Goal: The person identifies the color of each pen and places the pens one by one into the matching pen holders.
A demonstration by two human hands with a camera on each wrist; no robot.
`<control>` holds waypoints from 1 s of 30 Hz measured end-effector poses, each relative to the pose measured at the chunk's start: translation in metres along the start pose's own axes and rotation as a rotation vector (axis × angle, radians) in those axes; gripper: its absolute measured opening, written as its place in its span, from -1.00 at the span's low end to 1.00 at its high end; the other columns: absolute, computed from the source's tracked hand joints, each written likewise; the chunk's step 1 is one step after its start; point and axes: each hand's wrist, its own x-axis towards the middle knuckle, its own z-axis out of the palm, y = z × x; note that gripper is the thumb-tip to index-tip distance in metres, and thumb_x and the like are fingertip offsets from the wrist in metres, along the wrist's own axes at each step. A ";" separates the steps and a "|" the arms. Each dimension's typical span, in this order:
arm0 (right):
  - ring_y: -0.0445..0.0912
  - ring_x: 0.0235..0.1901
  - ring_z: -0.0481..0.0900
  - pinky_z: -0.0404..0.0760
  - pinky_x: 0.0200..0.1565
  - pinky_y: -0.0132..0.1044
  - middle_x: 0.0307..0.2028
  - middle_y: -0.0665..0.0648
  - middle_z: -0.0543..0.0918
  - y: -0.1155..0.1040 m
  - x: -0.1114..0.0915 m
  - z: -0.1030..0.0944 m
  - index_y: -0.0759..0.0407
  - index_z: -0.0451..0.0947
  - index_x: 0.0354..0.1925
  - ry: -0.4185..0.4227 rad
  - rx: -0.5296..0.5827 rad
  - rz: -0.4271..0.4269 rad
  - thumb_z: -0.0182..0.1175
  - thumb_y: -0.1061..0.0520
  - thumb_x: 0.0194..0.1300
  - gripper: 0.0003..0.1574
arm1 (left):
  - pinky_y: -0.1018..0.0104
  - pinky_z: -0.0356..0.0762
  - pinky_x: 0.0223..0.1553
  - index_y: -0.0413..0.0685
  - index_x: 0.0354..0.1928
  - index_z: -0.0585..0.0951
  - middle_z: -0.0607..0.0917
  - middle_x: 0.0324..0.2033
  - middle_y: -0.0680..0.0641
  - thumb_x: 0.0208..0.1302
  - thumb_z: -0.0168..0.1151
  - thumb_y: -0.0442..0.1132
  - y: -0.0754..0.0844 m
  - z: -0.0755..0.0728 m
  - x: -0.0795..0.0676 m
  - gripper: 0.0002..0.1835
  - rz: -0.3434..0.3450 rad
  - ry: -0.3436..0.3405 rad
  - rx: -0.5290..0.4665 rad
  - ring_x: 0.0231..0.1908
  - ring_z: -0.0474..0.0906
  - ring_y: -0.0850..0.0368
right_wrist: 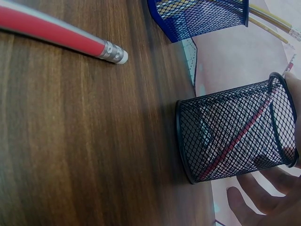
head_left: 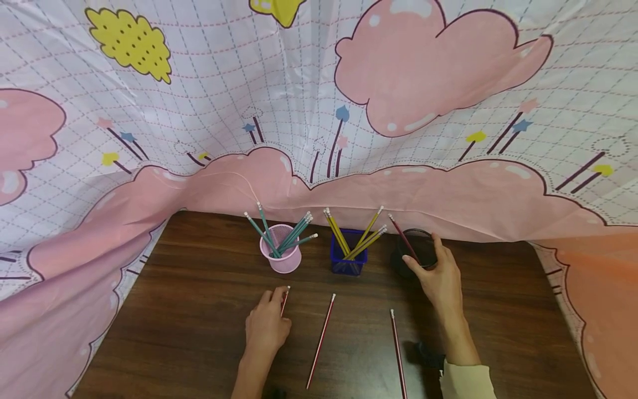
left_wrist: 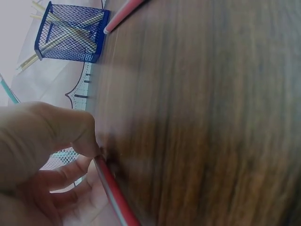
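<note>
My left hand (head_left: 267,326) pinches a red-and-white striped pencil (left_wrist: 112,189) between thumb and fingers, low over the table. The pencil's white eraser end points away from me in the head view. At the right, my right hand (head_left: 442,280) grips the black mesh pencil cup (right_wrist: 225,134) near its rim, thumb on one side and fingers on the other. One red pencil (head_left: 402,235) leans inside that cup. Two more red pencils lie on the table between the hands, a middle one (head_left: 320,341) and a right one (head_left: 397,352).
Left of the black cup stands a blue square mesh cup (head_left: 347,268) with several yellow pencils. Further left is a pink round mesh cup (head_left: 286,266) holding several green pencils. A patterned cloth (head_left: 309,183) hangs behind the dark wooden table (head_left: 194,299).
</note>
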 end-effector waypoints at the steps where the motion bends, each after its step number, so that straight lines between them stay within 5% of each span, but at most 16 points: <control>1: 0.20 0.06 0.37 0.29 0.07 0.11 0.10 0.31 0.40 0.000 0.000 0.000 0.00 0.12 0.35 -0.004 -0.002 0.000 0.33 -0.28 -0.08 0.11 | 0.06 0.41 -0.57 0.25 0.06 0.46 0.52 -0.30 0.05 -0.33 0.33 -0.35 0.000 -0.001 0.000 -0.28 0.000 -0.002 -0.006 -0.48 0.54 -0.08; 14: 0.16 -0.01 0.41 0.31 0.04 0.11 0.10 0.26 0.39 0.001 0.000 0.000 -0.06 0.10 0.36 -0.009 0.010 0.034 0.32 -0.30 -0.08 0.11 | 0.06 0.47 -0.46 0.22 0.02 0.50 0.58 -0.30 0.17 -0.32 0.37 -0.34 -0.002 -0.003 0.001 -0.31 0.012 0.011 -0.092 -0.37 0.58 0.01; 19: 0.16 -0.01 0.41 0.31 0.03 0.10 0.09 0.26 0.39 0.001 0.000 0.000 -0.07 0.09 0.36 -0.007 0.015 0.036 0.32 -0.30 -0.08 0.11 | 0.13 0.45 -0.49 0.24 -0.01 0.53 0.60 -0.32 0.21 -0.30 0.35 -0.34 -0.001 -0.003 0.004 -0.36 0.031 -0.001 -0.124 -0.46 0.53 0.21; 30: 0.16 -0.02 0.41 0.32 0.03 0.10 0.08 0.27 0.40 0.000 0.000 0.001 -0.03 0.11 0.36 -0.002 0.012 0.027 0.33 -0.29 -0.09 0.11 | 0.28 0.43 -0.50 0.31 0.03 0.50 0.58 -0.31 0.26 -0.30 0.28 -0.37 0.021 -0.010 0.014 -0.31 0.077 0.044 -0.272 -0.54 0.48 0.45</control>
